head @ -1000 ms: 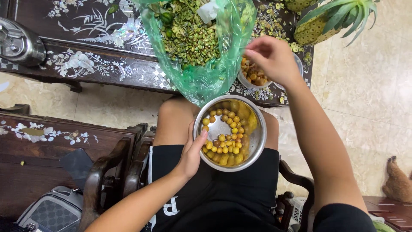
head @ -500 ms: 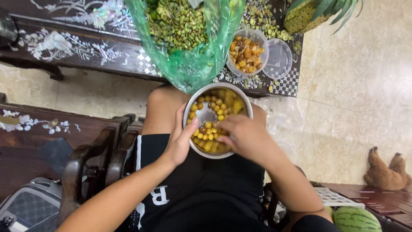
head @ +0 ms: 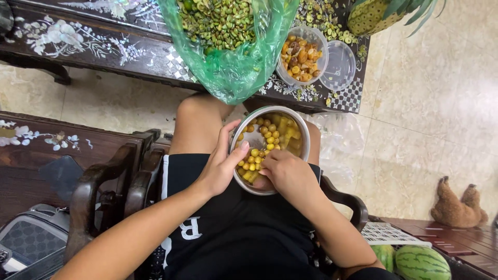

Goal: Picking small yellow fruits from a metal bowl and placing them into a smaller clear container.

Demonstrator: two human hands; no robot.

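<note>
Steel bowl [head: 298, 129] on the lap, half-filled with yellow seeds [head: 270, 137]; left hand [head: 220, 166] fingers spread on its 9 o'clock rim, right hand [head: 288, 173] fingers pinching among them; green bag [head: 233, 72] at 12 o'clock remains full.

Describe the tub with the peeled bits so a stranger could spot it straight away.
Start at the dark inlaid table and the green bag hanging over its edge. Just right of the bag stands the tub, clear and round, holding orange-brown pieces. The clear lid beside it holds nothing.
</note>
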